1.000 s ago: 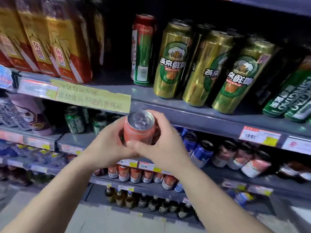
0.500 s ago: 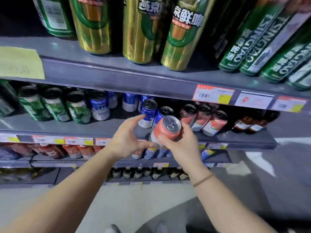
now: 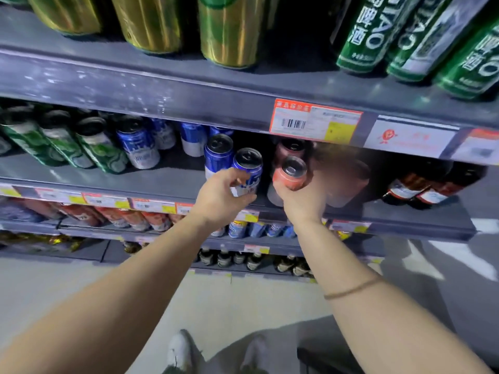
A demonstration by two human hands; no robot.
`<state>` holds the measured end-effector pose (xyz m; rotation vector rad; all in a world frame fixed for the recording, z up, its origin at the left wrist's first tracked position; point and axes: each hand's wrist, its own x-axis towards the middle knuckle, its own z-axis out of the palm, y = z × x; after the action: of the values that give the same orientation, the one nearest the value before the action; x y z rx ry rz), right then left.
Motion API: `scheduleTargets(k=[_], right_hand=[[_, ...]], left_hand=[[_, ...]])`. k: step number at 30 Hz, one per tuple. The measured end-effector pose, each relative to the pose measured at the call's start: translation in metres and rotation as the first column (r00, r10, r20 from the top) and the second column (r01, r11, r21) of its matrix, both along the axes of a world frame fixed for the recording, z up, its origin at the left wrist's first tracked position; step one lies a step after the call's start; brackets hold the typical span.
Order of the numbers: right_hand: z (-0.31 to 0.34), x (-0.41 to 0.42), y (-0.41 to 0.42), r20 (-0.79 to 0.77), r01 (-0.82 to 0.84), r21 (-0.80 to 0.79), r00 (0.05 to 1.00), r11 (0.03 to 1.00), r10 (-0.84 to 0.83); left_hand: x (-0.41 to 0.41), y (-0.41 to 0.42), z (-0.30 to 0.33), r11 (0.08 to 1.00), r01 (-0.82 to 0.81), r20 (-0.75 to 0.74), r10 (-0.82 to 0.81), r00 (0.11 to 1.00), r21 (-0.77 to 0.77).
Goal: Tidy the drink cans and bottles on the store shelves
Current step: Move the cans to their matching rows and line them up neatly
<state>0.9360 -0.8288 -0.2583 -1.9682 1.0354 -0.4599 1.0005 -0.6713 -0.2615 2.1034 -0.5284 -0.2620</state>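
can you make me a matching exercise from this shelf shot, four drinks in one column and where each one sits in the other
Column one:
1. red can
2. gold cans
3. green striped cans
4. brown bottles

Column two:
a. upper shelf, left of the dark green cans
b. middle shelf, far right
c. in the right hand, at the middle shelf front
d. middle shelf, far left

Pairs: 1-c, 2-a, 3-d, 4-b
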Motion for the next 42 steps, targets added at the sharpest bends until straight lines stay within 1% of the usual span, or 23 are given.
scheduleTargets(k=[2, 4, 6, 7, 8, 9, 10, 11, 13, 15, 18, 22, 24, 28, 31, 33, 34, 36, 37, 38, 40, 42], right_hand=[[0.002, -0.001, 0.003, 0.033, 0.044, 0.005, 0.998, 0.999, -0.045], [0.007, -0.005, 0.010, 0.084, 0.072, -0.077, 0.994, 0.994, -0.065], [0.017, -0.003, 0.024, 0.113, 0.001, -0.176, 0.993, 0.984, 0.019], [0.023, 0.001, 0.031, 0.083, -0.070, -0.217, 0.993, 0.974, 0.089], [0.030, 0.007, 0.038, 0.015, -0.152, -0.263, 0.987, 0.953, 0.162], [0.035, 0.016, 0.043, -0.090, -0.243, -0.303, 0.970, 0.922, 0.226], [0.039, 0.026, 0.048, -0.209, -0.334, -0.308, 0.937, 0.891, 0.279], [0.042, 0.035, 0.052, -0.318, -0.409, -0.279, 0.893, 0.869, 0.318], [0.041, 0.048, 0.058, -0.454, -0.461, -0.221, 0.829, 0.859, 0.327], [0.037, 0.051, 0.065, -0.486, -0.429, -0.242, 0.830, 0.870, 0.275], [0.033, 0.054, 0.076, -0.413, -0.395, -0.282, 0.872, 0.874, 0.261], [0.030, 0.068, 0.098, -0.307, -0.448, -0.275, 0.880, 0.851, 0.363], [0.027, 0.078, 0.110, -0.314, -0.456, -0.256, 0.873, 0.852, 0.373], [0.022, 0.092, 0.123, -0.340, -0.478, -0.267, 0.859, 0.837, 0.382], [0.022, 0.090, 0.129, -0.307, -0.496, -0.226, 0.853, 0.839, 0.421], [0.027, 0.083, 0.135, -0.269, -0.444, -0.217, 0.883, 0.869, 0.385], [0.032, 0.079, 0.140, -0.245, -0.404, -0.234, 0.905, 0.885, 0.348], [0.048, 0.069, 0.154, -0.181, -0.359, -0.275, 0.931, 0.892, 0.318], [0.058, 0.066, 0.163, -0.132, -0.386, -0.281, 0.923, 0.879, 0.363], [0.068, 0.063, 0.172, -0.069, -0.445, -0.274, 0.893, 0.853, 0.444], [0.094, 0.054, 0.195, 0.065, -0.585, -0.244, 0.786, 0.773, 0.615], [0.125, 0.047, 0.213, 0.168, -0.660, -0.289, 0.678, 0.693, 0.715]], left_hand=[[-0.002, 0.003, -0.002, 1.000, 0.007, 0.023, -0.008, 1.000, 0.022], [-0.001, 0.011, 0.000, 0.997, -0.079, 0.053, 0.078, 0.995, 0.002], [0.006, 0.021, 0.005, 0.969, -0.240, 0.132, 0.245, 0.961, -0.051], [0.012, 0.024, 0.008, 0.951, -0.304, 0.162, 0.310, 0.937, -0.058], [0.019, 0.024, 0.010, 0.941, -0.336, 0.163, 0.337, 0.927, -0.036], [0.027, 0.023, 0.012, 0.943, -0.334, 0.133, 0.329, 0.935, 0.012], [0.034, 0.020, 0.013, 0.949, -0.308, 0.080, 0.303, 0.949, 0.059], [0.039, 0.016, 0.013, 0.957, -0.275, 0.026, 0.274, 0.961, 0.092], [0.045, 0.012, 0.009, 0.964, -0.248, -0.038, 0.253, 0.967, 0.090], [0.049, 0.017, 0.004, 0.956, -0.291, -0.030, 0.293, 0.956, 0.047], [0.057, 0.036, 0.000, 0.943, -0.332, 0.032, 0.331, 0.943, 0.022], [0.063, 0.063, -0.010, 0.951, -0.306, 0.084, 0.302, 0.950, 0.046], [0.066, 0.075, -0.012, 0.950, -0.310, 0.086, 0.306, 0.948, 0.039], [0.075, 0.101, -0.008, 0.950, -0.305, 0.090, 0.300, 0.950, 0.058], [0.073, 0.121, 0.008, 0.948, -0.318, 0.107, 0.317, 0.942, -0.007], [0.066, 0.135, 0.028, 0.944, -0.327, 0.099, 0.330, 0.939, -0.047], [0.062, 0.143, 0.040, 0.949, -0.305, 0.071, 0.310, 0.948, -0.081], [0.054, 0.159, 0.073, 0.958, -0.196, 0.002, 0.200, 0.980, -0.209], [0.051, 0.168, 0.092, 0.959, -0.130, -0.012, 0.131, 0.991, -0.252], [0.048, 0.176, 0.111, 0.963, -0.071, -0.007, 0.071, 0.997, -0.259], [0.043, 0.194, 0.147, 0.972, 0.050, 0.004, -0.051, 0.999, -0.229], [0.039, 0.209, 0.177, 0.964, 0.142, 0.014, -0.142, 0.990, -0.223]])
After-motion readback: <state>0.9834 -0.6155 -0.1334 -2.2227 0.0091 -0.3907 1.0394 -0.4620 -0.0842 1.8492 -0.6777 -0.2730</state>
